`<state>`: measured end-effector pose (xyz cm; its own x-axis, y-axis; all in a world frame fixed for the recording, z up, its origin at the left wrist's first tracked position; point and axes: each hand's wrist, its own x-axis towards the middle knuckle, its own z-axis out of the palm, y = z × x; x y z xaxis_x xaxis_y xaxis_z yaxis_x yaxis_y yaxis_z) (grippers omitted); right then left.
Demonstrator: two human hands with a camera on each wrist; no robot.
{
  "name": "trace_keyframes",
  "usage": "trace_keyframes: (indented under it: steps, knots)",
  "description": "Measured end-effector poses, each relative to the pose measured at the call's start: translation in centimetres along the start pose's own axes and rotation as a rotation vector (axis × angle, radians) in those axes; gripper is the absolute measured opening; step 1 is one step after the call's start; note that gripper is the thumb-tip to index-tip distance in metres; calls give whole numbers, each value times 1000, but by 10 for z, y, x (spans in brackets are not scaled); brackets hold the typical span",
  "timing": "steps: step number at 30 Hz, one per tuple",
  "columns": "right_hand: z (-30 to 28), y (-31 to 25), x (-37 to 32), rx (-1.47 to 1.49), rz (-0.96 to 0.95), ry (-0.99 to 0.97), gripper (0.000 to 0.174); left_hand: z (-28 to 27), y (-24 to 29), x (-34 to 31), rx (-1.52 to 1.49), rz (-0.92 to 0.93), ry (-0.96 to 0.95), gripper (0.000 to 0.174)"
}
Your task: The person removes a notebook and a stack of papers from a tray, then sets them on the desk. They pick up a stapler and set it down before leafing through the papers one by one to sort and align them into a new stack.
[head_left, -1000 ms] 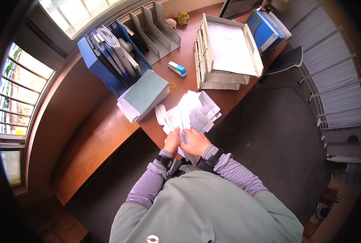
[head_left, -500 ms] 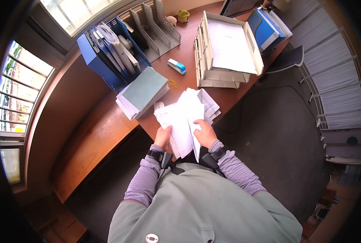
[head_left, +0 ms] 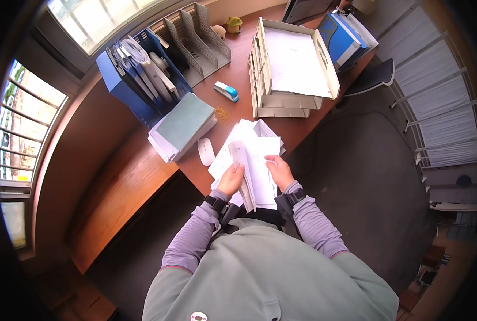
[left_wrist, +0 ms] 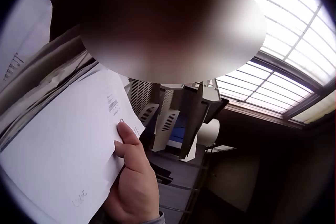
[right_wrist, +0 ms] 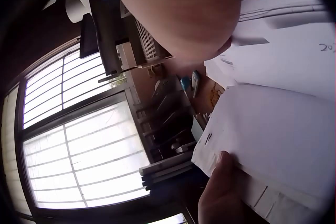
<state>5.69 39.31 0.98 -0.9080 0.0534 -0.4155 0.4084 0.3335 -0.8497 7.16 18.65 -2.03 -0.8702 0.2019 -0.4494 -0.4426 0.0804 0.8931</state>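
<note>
A loose bundle of white papers (head_left: 264, 163) lies spread between both hands at the desk's near edge. The left hand (head_left: 230, 180) grips a narrow, tilted part of it, thumb on top. At the right edge of the bundle, the right hand (head_left: 280, 172) pinches sheets between thumb and fingers. In the left wrist view the right hand (left_wrist: 135, 182) holds a printed white sheet (left_wrist: 63, 150) by its edge. The right wrist view has the left thumb (right_wrist: 223, 169) on a stapled stack (right_wrist: 273, 140), with more sheets fanned behind.
A white mouse (head_left: 206, 151) lies left of the papers, near a green-covered stack (head_left: 186, 122). Beyond are a blue-and-white stapler (head_left: 226, 91), rubber bands (head_left: 221, 113), a blue file box (head_left: 115, 80), grey dividers (head_left: 195, 45), cream trays (head_left: 294, 61) and blue folders (head_left: 343, 40).
The left hand has moved right, tilting its papers into a narrow bundle. The right hand has shifted slightly right, its sheets now lying flatter. More of the mouse is visible.
</note>
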Motion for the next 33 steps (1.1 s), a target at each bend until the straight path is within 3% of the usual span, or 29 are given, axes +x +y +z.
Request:
trace_keyframes:
  steps: [2,4,8,10,13,14,18,23,33]
  knots:
    - [0,19,9,79,-63,29,30,12,-6,11,-12,55,-44,43]
    - [-5,21,13,276,-4,-50,41,19,1,14,-112,-21,-77,42]
    - [-17,6,3,352,23,-30,49,15,4,11,-200,-112,-80,48]
    - [-20,7,4,462,52,-81,61,11,9,7,-268,-185,-88,45]
    - [-18,25,15,530,18,-129,64,14,8,9,-291,-218,-109,47]
    - [-19,27,14,449,3,-93,67,13,12,9,-188,-237,-130,45]
    - [-16,34,20,335,-3,-68,54,9,-11,15,-228,-163,-97,42]
    - [-22,24,14,-132,-60,53,37,-27,2,2,-407,-225,37,36]
    - [-29,41,26,33,14,-18,28,-98,26,-28,-476,-207,108,39]
